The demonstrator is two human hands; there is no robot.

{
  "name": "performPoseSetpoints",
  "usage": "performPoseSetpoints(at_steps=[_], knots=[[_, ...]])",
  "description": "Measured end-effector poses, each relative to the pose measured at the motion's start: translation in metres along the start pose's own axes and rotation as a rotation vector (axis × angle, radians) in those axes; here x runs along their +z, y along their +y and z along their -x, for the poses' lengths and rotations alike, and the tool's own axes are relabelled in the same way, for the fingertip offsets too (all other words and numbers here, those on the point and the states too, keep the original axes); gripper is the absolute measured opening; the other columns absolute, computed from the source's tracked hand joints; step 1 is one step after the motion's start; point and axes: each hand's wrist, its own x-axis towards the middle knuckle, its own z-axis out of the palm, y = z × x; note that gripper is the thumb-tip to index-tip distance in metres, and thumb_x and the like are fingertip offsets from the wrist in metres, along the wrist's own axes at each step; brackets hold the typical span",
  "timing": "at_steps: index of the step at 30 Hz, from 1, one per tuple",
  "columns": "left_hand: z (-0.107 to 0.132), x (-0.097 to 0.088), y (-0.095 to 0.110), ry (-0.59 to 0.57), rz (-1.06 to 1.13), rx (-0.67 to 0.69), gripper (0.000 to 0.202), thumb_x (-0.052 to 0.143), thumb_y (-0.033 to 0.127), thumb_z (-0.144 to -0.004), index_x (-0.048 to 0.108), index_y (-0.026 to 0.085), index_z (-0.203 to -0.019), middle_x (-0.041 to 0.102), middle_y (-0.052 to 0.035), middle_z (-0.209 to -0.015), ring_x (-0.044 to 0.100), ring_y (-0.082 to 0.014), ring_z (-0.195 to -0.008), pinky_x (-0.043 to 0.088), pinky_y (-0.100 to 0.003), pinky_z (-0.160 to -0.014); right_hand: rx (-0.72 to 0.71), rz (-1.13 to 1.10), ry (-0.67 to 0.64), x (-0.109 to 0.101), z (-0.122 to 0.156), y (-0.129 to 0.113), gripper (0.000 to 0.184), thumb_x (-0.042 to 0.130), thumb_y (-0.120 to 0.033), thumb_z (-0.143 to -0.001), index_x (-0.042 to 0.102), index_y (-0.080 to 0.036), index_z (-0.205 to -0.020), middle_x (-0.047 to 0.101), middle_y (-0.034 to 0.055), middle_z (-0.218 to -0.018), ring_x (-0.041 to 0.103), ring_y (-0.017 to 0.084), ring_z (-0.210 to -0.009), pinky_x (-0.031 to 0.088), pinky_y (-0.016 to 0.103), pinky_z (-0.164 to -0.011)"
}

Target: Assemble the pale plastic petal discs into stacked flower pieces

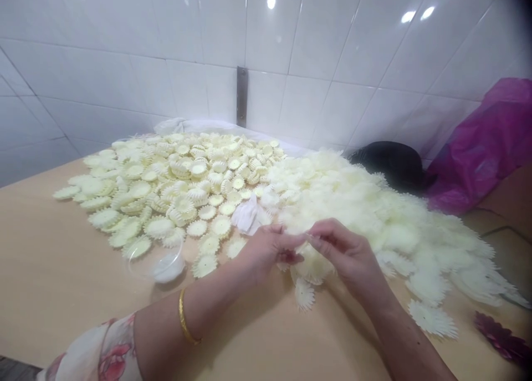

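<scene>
Just over the table, my left hand (272, 250) and my right hand (349, 253) meet fingertip to fingertip. Both are closed in a pinch, and whatever lies between the fingers is too small to make out. Beneath and behind them spreads a loose heap of thin, pale yellow fringed petal discs (386, 220). One fringed disc (305, 295) lies just below my hands. To the left is a pile of thicker pale yellow layered rosettes (183, 203). A crumpled white tissue (248, 214) rests between the two piles, close behind my left hand.
A clear round dish (168, 267) with white stuff in it stands at the front left of the wooden table (75, 281). Behind the heap sit a black object (388, 162) and a magenta plastic bag (477, 148). A dark red flower shape (501, 334) lies at right. Tiled wall (199, 87) bounds the back.
</scene>
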Motion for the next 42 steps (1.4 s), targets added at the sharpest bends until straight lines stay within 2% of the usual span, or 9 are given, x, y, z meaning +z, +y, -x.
performPoseSetpoints(at_steps=[6, 12, 16, 19, 23, 25, 28, 33, 42], knots=[[-0.002, 0.004, 0.003, 0.009, 0.150, -0.167, 0.017, 0.058, 0.029, -0.076, 0.053, 0.013, -0.073, 0.054, -0.0021, -0.057, 0.057, -0.0126, -0.053, 0.046, -0.025, -0.057, -0.031, -0.085, 0.123, 0.005, 0.001, 0.002, 0.013, 0.055, -0.028, -0.080, 0.055, -0.021, -0.069, 0.055, 0.0021, -0.084, 0.051, 0.016, -0.082, 0.040, 0.029, -0.074], [-0.003, 0.007, 0.009, 0.308, 0.150, -0.158, 0.012, 0.050, 0.019, -0.080, 0.049, 0.013, -0.069, 0.052, -0.0019, -0.052, 0.053, -0.0108, -0.047, 0.044, -0.022, -0.051, -0.002, -0.460, 0.368, -0.003, -0.003, 0.003, 0.011, 0.056, -0.031, -0.079, 0.053, -0.022, -0.073, 0.057, -0.0006, -0.079, 0.052, 0.014, -0.078, 0.041, 0.030, -0.077], [-0.003, 0.005, 0.007, 0.191, 0.013, -0.076, 0.013, 0.058, 0.018, -0.075, 0.049, 0.013, -0.068, 0.056, -0.0041, -0.055, 0.058, -0.0138, -0.053, 0.045, -0.024, -0.055, 0.131, -0.349, 0.547, -0.017, -0.012, 0.017, 0.013, 0.062, -0.032, -0.072, 0.054, -0.021, -0.070, 0.049, -0.0037, -0.065, 0.047, 0.012, -0.063, 0.042, 0.028, -0.067], [-0.002, 0.002, 0.003, 0.138, -0.046, -0.044, 0.014, 0.062, 0.018, -0.071, 0.050, 0.013, -0.067, 0.058, -0.0043, -0.059, 0.060, -0.0144, -0.058, 0.046, -0.026, -0.062, 0.213, 0.049, 0.461, -0.022, -0.014, 0.028, 0.016, 0.058, -0.034, -0.073, 0.058, -0.019, -0.069, 0.055, 0.0006, -0.070, 0.050, 0.016, -0.068, 0.041, 0.031, -0.065], [-0.003, -0.001, -0.002, 0.095, -0.092, 0.031, 0.017, 0.066, 0.021, -0.068, 0.051, 0.012, -0.065, 0.058, -0.0021, -0.058, 0.060, -0.0131, -0.060, 0.045, -0.027, -0.066, 0.068, 0.448, 0.522, -0.019, -0.010, 0.024, 0.017, 0.051, -0.032, -0.079, 0.061, -0.019, -0.082, 0.057, 0.0070, -0.094, 0.051, 0.022, -0.090, 0.040, 0.035, -0.073], [-0.002, 0.000, -0.003, 0.081, -0.116, 0.083, 0.020, 0.067, 0.025, -0.067, 0.051, 0.013, -0.065, 0.056, -0.0003, -0.056, 0.059, -0.0120, -0.058, 0.044, -0.026, -0.065, 0.007, 0.436, 0.502, -0.013, -0.007, 0.014, 0.017, 0.048, -0.032, -0.081, 0.060, -0.019, -0.081, 0.059, 0.0057, -0.091, 0.053, 0.020, -0.086, 0.041, 0.033, -0.072], [0.001, 0.003, -0.003, 0.077, -0.145, 0.123, 0.025, 0.070, 0.028, -0.063, 0.050, 0.013, -0.061, 0.053, 0.0024, -0.054, 0.056, -0.0106, -0.053, 0.043, -0.026, -0.061, -0.020, 0.318, 0.307, -0.003, -0.002, 0.000, 0.018, 0.047, -0.032, -0.083, 0.059, -0.020, -0.078, 0.061, 0.0033, -0.081, 0.055, 0.017, -0.077, 0.042, 0.029, -0.069], [0.005, 0.007, -0.001, 0.029, -0.128, 0.147, 0.035, 0.073, 0.026, -0.059, 0.040, 0.015, -0.052, 0.043, 0.0067, -0.047, 0.048, -0.0070, -0.048, 0.044, -0.027, -0.060, -0.016, 0.206, 0.032, 0.002, 0.001, -0.004, 0.021, 0.045, -0.028, -0.085, 0.059, -0.022, -0.098, 0.061, 0.0040, -0.096, 0.056, 0.018, -0.090, 0.044, 0.030, -0.076], [0.005, 0.004, 0.001, -0.045, -0.046, -0.027, 0.027, 0.076, 0.023, -0.056, 0.052, 0.012, -0.063, 0.052, 0.0019, -0.054, 0.055, -0.0104, -0.050, 0.043, -0.026, -0.058, -0.168, 0.084, -0.096, -0.003, 0.001, -0.003, 0.017, 0.049, -0.016, -0.082, 0.060, -0.024, -0.091, 0.057, 0.0029, -0.091, 0.054, 0.017, -0.088, 0.042, 0.031, -0.078]])
